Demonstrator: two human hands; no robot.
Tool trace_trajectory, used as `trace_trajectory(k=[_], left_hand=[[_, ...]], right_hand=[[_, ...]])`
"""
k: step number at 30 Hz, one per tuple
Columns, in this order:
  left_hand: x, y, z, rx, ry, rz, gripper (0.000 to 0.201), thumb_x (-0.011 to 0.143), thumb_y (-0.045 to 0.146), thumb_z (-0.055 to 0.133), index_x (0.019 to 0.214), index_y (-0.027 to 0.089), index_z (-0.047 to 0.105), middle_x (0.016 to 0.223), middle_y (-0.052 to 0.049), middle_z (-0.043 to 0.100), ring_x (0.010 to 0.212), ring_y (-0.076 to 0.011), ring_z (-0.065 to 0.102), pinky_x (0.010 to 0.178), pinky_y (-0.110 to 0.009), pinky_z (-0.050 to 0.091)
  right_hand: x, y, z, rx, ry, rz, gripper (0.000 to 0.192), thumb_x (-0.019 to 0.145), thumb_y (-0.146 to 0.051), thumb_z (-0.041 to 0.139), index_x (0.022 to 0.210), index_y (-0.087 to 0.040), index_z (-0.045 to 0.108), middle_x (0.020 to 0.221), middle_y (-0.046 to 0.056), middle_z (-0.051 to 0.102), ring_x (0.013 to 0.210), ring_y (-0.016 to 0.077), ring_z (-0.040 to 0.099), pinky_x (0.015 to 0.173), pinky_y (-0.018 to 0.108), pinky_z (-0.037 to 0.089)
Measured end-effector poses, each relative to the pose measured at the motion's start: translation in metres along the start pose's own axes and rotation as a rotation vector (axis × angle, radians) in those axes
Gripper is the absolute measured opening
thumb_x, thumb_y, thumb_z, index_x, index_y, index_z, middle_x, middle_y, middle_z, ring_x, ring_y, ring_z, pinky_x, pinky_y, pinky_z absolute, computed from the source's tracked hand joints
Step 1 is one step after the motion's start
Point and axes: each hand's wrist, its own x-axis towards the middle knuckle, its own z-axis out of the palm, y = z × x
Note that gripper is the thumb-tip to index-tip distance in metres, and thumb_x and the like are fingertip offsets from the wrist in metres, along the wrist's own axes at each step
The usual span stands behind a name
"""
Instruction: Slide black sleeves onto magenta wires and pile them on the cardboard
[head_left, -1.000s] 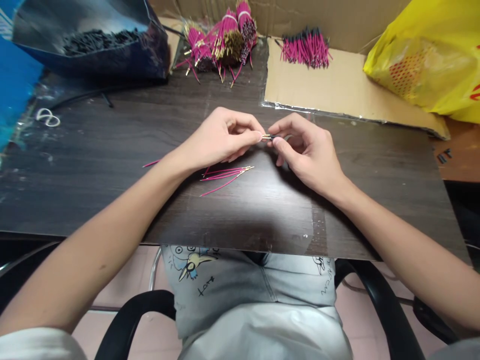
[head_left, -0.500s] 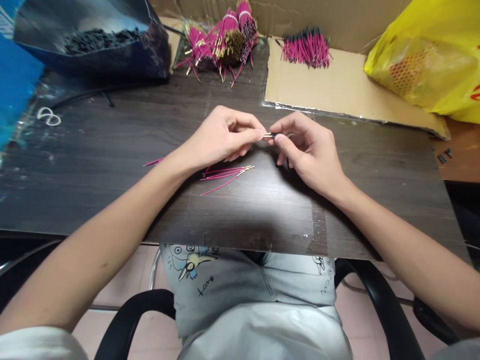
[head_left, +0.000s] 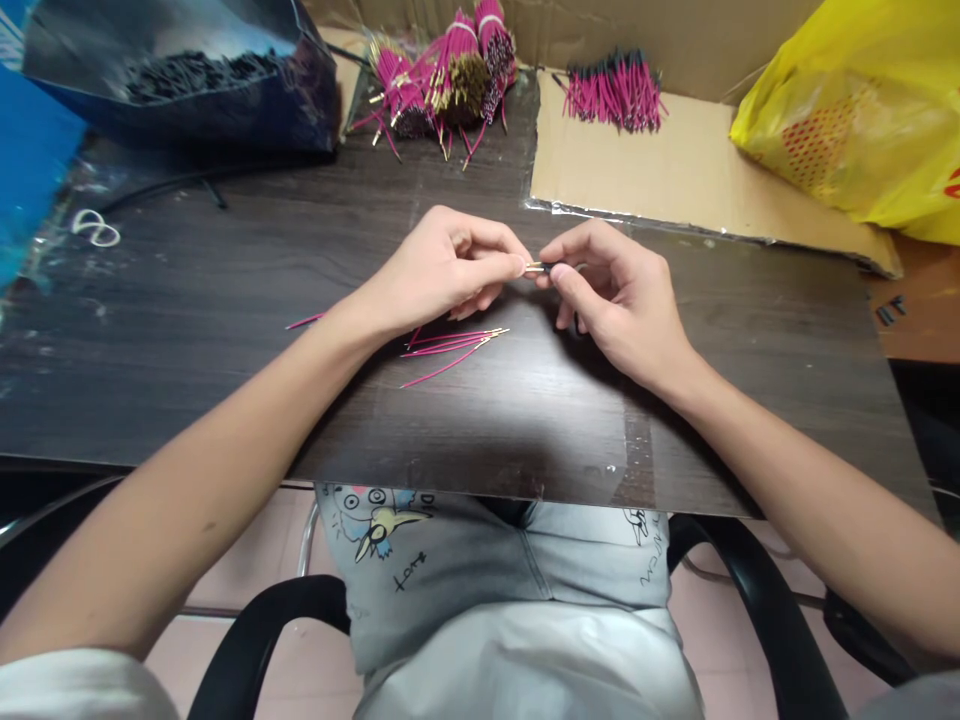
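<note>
Pinching the gold pin of 1 wire, your left hand has stayed put while your right hand, gripping a black sleeve, has edged closer above the table.

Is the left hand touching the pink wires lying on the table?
Cannot tell. In the head view the left hand covers the near ends of the loose pink wires, hiding any contact.

A single head-worn camera looks forward and steeply down from above the seated person, close over the dark wooden table. The forearms enter from 7 and 4 o'clock and meet just above centre, while the cardboard sheet lies toward 1 o'clock. The person's lap fills 6 o'clock.
</note>
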Motion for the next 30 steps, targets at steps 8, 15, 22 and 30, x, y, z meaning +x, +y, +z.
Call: trace_trajectory(k=[8, 15, 22, 30], left_hand=[[0.0007, -0.0007, -0.0004, 0.002, -0.026, 0.044, 0.014, 0.087, 0.024, 0.071, 0.089, 0.011, 0.077, 0.052, 0.001, 0.055, 0.042, -0.0044, 0.044, 0.042, -0.016, 0.033], [0.0018, 0.0006, 0.0027, -0.050, -0.025, 0.025, 0.011, 0.087, 0.020, 0.068, 0.084, 0.012, 0.074, 0.048, 0.002, 0.053, 0.039, -0.0051, 0.042, 0.040, -0.017, 0.031], [0.0032, 0.0010, 0.0030, -0.063, -0.022, 0.011, 0.011, 0.086, 0.018, 0.065, 0.080, 0.013, 0.072, 0.047, 0.002, 0.051, 0.039, -0.0052, 0.042, 0.039, -0.017, 0.031], [0.0033, -0.0004, 0.0020, -0.052, -0.030, 0.024, 0.010, 0.084, 0.016, 0.064, 0.078, 0.013, 0.070, 0.047, 0.003, 0.052, 0.038, -0.0053, 0.043, 0.039, -0.017, 0.032]], right_hand=[[0.0002, 0.0017, 0.0015, 0.044, -0.040, -0.081, 0.029, 0.104, -0.050, 0.067, 0.109, -0.021, 0.068, 0.093, 0.002, 0.075, 0.060, 0.0088, 0.061, 0.057, 0.024, 0.051], [0.0012, 0.0068, 0.0029, 0.072, -0.037, -0.092, 0.030, 0.103, -0.051, 0.070, 0.108, -0.021, 0.064, 0.092, 0.001, 0.076, 0.058, 0.0089, 0.063, 0.055, 0.024, 0.050], [0.0010, 0.0086, 0.0037, 0.047, -0.036, -0.124, 0.028, 0.104, -0.050, 0.068, 0.109, -0.022, 0.064, 0.092, 0.001, 0.075, 0.060, 0.0093, 0.063, 0.056, 0.025, 0.050], [0.0013, 0.0090, 0.0038, 0.019, -0.038, -0.131, 0.020, 0.103, -0.040, 0.069, 0.107, -0.021, 0.065, 0.093, 0.000, 0.074, 0.061, 0.0097, 0.064, 0.056, 0.025, 0.051]])
